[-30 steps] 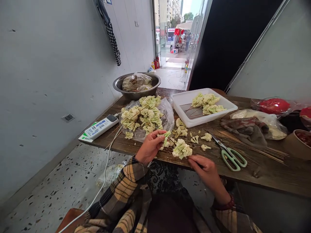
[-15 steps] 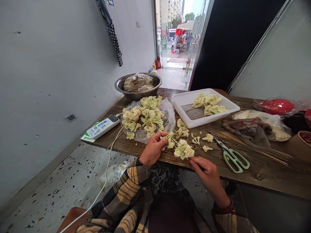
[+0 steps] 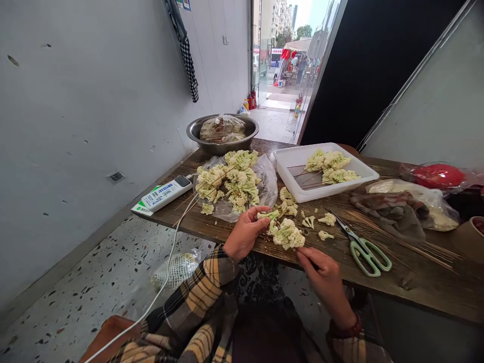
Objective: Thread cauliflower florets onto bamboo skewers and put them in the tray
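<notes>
My left hand point(image 3: 245, 233) is closed in a pinch on a small cauliflower floret point(image 3: 269, 215) with a pale green stem. My right hand point(image 3: 320, 267) pinches a thin skewer, mostly hidden by the fingers and the cauliflower. On that skewer sits a cauliflower piece point(image 3: 288, 236), right against the floret in my left hand. Both hands are just over the table's near edge. Behind them, a pile of cauliflower florets point(image 3: 242, 182) rests on a clear plastic bag point(image 3: 267, 177). Several loose florets point(image 3: 326, 219) lie to the right of the pile.
A white tray point(image 3: 298, 195) holds skewered cauliflower. Green-handled scissors point(image 3: 366, 252), bare skewers point(image 3: 431, 251) and a cloth point(image 3: 393, 214) lie on the right. A metal basin point(image 3: 223, 147) with bagged items stands behind; a power strip point(image 3: 166, 194) sits at the left edge.
The floret in my left hand has come up against the cauliflower piece on the skewer, closing the small gap between them. The view has shifted slightly left.
</notes>
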Available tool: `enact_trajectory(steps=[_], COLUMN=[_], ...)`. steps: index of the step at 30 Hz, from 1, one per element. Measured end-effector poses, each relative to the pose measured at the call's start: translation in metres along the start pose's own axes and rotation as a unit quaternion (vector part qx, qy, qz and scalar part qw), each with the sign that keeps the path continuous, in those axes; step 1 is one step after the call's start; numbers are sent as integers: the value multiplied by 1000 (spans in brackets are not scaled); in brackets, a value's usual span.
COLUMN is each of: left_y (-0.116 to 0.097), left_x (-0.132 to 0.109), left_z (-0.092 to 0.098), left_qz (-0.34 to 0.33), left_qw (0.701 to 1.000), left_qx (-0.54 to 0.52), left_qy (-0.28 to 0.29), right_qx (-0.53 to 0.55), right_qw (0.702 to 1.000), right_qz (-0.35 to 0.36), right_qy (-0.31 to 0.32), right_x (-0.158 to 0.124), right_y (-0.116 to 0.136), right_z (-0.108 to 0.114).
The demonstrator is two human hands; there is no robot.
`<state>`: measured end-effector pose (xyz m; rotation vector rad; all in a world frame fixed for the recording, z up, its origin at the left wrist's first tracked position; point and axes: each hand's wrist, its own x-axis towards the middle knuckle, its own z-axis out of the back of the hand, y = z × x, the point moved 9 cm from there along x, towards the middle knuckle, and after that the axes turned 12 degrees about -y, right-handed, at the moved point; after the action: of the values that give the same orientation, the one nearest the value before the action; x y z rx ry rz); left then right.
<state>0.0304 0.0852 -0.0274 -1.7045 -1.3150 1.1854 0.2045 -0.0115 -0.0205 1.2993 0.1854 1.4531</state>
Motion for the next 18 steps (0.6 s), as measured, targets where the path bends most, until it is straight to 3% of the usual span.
enact_trajectory(steps=[6, 18], left_y=[-3, -10], left_x=[-3, -6], left_z=[-3, -1], left_qz=[-1, -104], left_qw=[1000, 993], left_qx=[10, 41], left_qy=[4, -36], right_qx=[5, 37], right_qw=[1000, 997], right_qz=[-7, -72], right_qy=[13, 18], right_x=[2, 3], right_y=[2, 4], right_z=[-1, -1])
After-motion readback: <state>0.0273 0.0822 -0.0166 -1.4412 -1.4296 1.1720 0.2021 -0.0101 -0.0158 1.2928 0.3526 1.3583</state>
